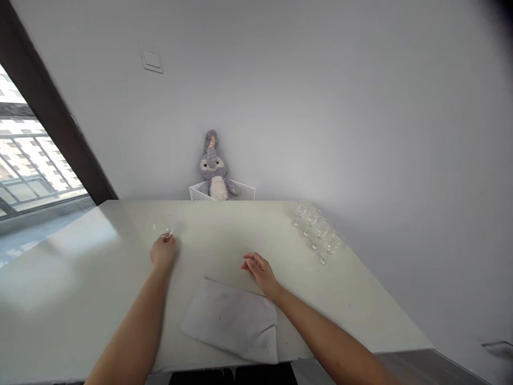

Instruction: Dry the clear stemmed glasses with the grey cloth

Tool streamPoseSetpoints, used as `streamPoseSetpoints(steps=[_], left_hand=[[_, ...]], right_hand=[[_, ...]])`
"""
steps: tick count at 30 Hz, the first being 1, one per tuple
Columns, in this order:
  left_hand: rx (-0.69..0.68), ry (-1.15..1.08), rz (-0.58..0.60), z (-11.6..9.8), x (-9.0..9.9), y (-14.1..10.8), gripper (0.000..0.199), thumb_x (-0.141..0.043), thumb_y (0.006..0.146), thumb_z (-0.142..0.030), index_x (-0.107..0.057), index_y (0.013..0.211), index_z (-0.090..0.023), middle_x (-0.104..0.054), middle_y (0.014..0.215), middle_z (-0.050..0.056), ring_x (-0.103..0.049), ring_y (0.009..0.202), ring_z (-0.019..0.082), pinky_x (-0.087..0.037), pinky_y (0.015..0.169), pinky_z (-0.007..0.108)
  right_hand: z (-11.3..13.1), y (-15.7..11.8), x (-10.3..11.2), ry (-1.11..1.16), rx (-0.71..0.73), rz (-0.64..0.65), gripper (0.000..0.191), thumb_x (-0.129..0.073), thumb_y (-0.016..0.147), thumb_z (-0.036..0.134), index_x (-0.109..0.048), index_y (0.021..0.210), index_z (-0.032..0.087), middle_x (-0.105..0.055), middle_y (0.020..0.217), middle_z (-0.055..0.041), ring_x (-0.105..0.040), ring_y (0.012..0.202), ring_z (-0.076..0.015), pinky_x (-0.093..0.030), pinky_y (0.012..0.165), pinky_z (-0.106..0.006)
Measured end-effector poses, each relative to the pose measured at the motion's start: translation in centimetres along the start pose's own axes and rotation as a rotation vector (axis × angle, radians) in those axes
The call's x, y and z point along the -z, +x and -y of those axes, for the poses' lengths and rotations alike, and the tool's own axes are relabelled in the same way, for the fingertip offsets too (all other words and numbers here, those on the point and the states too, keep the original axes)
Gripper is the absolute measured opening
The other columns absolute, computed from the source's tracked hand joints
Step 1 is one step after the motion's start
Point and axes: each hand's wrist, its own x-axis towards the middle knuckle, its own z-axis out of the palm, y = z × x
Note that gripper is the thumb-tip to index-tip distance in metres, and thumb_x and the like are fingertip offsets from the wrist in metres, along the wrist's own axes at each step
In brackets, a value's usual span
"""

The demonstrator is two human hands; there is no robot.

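Observation:
At the left of the table my left hand (163, 250) is closed, thumb and fingers pinched on a small clear cup (162, 229). The cup is see-through, so its outline is faint and I cannot tell how it stands. My right hand (258, 269) hovers near the middle with loosely bent fingers apart and nothing in them. Just below it, a folded light grey cloth (234, 321) lies near the front edge. Several clear cups (318, 227) are grouped at the right rear of the table.
The white table (224, 240) reaches to the wall. Behind its far edge, a grey plush toy (212, 166) sits in a white perforated basket (246, 192). A dark-framed window (36, 149) is at the left, and a switch (152, 60) is on the wall.

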Motion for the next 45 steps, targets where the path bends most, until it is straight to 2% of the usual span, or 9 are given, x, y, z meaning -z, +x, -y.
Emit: streamPoseSetpoints(steps=[7,13,18,21,25,29,32,36,45], left_hand=[[0.105,0.006,-0.075,1.7,0.4,1.2,0.026,-0.047,0.072,-0.028,-0.059,0.094,-0.018,-0.063,0.095,0.010,-0.058,0.089,0.026,-0.042,0.072,0.034],[0.140,-0.025,-0.069,1.7,0.5,1.3,0.023,-0.051,0.068,-0.028,-0.057,0.087,-0.017,-0.062,0.086,0.008,-0.057,0.082,0.027,-0.042,0.067,0.036],[0.201,-0.081,-0.172,1.3,0.8,1.1,0.037,-0.056,0.061,-0.018,-0.050,0.098,-0.015,-0.057,0.095,0.009,-0.052,0.093,0.028,-0.042,0.074,0.040],[0.238,-0.146,-0.419,0.8,1.3,0.2,0.043,-0.050,0.063,-0.011,-0.044,0.105,-0.015,-0.046,0.110,0.013,-0.043,0.107,0.030,-0.036,0.084,0.043],[0.004,-0.297,-0.825,0.0,2.5,-1.5,0.040,-0.043,0.061,-0.002,-0.043,0.098,-0.018,-0.042,0.109,0.010,-0.047,0.097,0.026,-0.039,0.080,0.040],[-0.265,-0.282,-0.882,-0.8,2.6,-2.5,0.035,-0.047,0.061,-0.003,-0.044,0.092,-0.019,-0.042,0.104,0.008,-0.046,0.098,0.028,-0.041,0.077,0.041],[-0.505,-0.347,-0.791,-1.5,1.0,-3.4,0.025,-0.045,0.066,-0.007,-0.046,0.087,-0.020,-0.049,0.094,0.010,-0.047,0.099,0.029,-0.040,0.078,0.046],[-0.745,-0.456,-0.402,-3.3,-2.0,-6.1,0.015,-0.039,0.074,-0.011,-0.048,0.081,-0.021,-0.053,0.084,0.010,-0.050,0.093,0.025,-0.040,0.079,0.046],[-0.797,-0.373,0.449,-5.5,-5.3,-9.7,0.031,-0.047,0.074,-0.025,-0.054,0.104,-0.025,-0.053,0.111,0.003,-0.055,0.074,0.012,-0.047,0.064,0.025]], right_hand=[[0.4,0.2,0.6,0.011,-0.009,-0.041,0.034,-0.046,0.078,0.049,-0.055,0.092,0.020,-0.061,0.074,-0.0028,-0.053,0.071,-0.0151,-0.040,0.069,-0.029],[2.1,-2.2,3.9,0.155,-0.034,-0.156,0.028,-0.051,0.077,0.043,-0.057,0.086,0.017,-0.061,0.075,-0.0035,-0.052,0.065,-0.0133,-0.041,0.065,-0.028],[1.3,-5.9,9.1,0.153,-0.006,-0.746,0.022,-0.057,0.069,0.031,-0.049,0.085,0.019,-0.056,0.072,0.0009,-0.049,0.053,-0.0095,-0.042,0.055,-0.026],[0.7,-6.9,13.1,0.039,0.012,-1.048,0.032,-0.058,0.063,0.024,-0.046,0.092,0.021,-0.054,0.091,0.0000,-0.050,0.054,-0.0070,-0.044,0.056,-0.025],[0.5,-6.4,16.8,-0.006,-0.033,-0.956,0.051,-0.062,0.061,0.028,-0.044,0.108,0.024,-0.049,0.111,-0.0035,-0.057,0.068,-0.0111,-0.047,0.059,-0.026],[0.5,-5.4,17.2,0.030,-0.101,-0.820,0.056,-0.066,0.058,0.029,-0.044,0.109,0.022,-0.056,0.100,-0.0041,-0.057,0.067,-0.0131,-0.049,0.059,-0.028],[0.5,-4.8,15.9,0.047,-0.129,-0.804,0.048,-0.066,0.058,0.029,-0.048,0.103,0.021,-0.058,0.092,-0.0037,-0.056,0.065,-0.0133,-0.049,0.059,-0.029],[0.6,-3.8,13.1,0.115,-0.126,-0.656,0.038,-0.063,0.062,0.029,-0.050,0.097,0.021,-0.059,0.093,-0.0037,-0.056,0.066,-0.0137,-0.048,0.061,-0.030],[0.3,1.5,3.3,0.202,-0.114,-0.234,0.043,-0.062,0.058,0.022,-0.049,0.100,0.020,-0.058,0.096,-0.0041,-0.059,0.068,-0.0133,-0.048,0.061,-0.029]])
